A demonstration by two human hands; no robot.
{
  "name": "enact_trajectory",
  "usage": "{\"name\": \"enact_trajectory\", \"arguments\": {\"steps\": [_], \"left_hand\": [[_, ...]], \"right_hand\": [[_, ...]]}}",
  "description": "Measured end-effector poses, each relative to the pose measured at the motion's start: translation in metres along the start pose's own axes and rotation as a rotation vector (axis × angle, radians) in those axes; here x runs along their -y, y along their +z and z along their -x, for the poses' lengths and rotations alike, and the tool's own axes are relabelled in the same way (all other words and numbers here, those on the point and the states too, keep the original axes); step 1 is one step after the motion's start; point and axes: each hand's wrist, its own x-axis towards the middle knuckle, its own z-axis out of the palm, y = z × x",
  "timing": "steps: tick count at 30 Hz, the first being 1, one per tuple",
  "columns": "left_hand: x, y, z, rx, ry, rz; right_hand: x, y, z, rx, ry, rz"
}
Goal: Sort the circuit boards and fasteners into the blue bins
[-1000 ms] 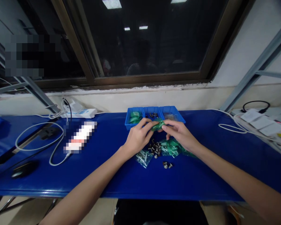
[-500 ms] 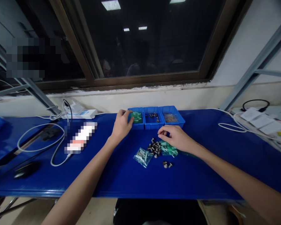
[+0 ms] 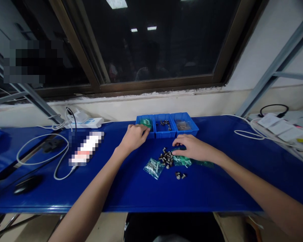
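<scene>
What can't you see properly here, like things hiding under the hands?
In the head view:
The left hand covers part of the left blue bin and the green packet inside.
The right hand hides part of the green bag below it.
The white-and-red object is pixelated.
The metal pieces are too small to read.

Three blue bins, one clear screw bag, two loose metal fittings, one left hand and one right hand.

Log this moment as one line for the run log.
left hand: at blue bin, by green packets | right hand: over green packet, beside loose metal fasteners
</scene>
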Motion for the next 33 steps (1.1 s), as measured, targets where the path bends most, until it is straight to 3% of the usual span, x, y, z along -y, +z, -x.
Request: {"name": "enact_trajectory", "arguments": {"steps": [3,6,9,11,13,17,19,26,33], "left_hand": [[0.001,0.003,0.001,-0.038,0.050,0.009],[-0.002,0.006,0.003,-0.149,0.057,-0.002],[-0.010,0.003,0.005,-0.263,0.093,0.030],[-0.019,0.001,0.007,-0.271,0.153,0.099],[-0.029,0.000,0.009,-0.188,0.224,0.167],[-0.043,0.006,0.012,0.141,0.328,0.248],[-0.045,0.010,0.012,0.231,0.343,0.286],[-0.038,0.015,0.009,0.285,0.344,0.360],[-0.033,0.020,0.009,0.252,0.334,0.365]], "right_hand": [[-0.004,-0.001,0.001,0.017,0.014,-0.031],[-0.006,0.000,0.000,0.008,0.001,-0.043],[-0.006,0.003,-0.002,-0.002,-0.013,-0.058],[-0.005,0.004,-0.003,0.000,-0.014,-0.072],[-0.004,0.005,-0.004,-0.002,-0.008,-0.083],[-0.004,0.004,-0.004,-0.018,-0.007,-0.067],[-0.004,0.004,-0.004,-0.029,-0.020,-0.056],[-0.002,0.006,-0.005,-0.034,-0.047,-0.013],[0.000,0.009,-0.004,-0.068,-0.064,-0.022]]}}
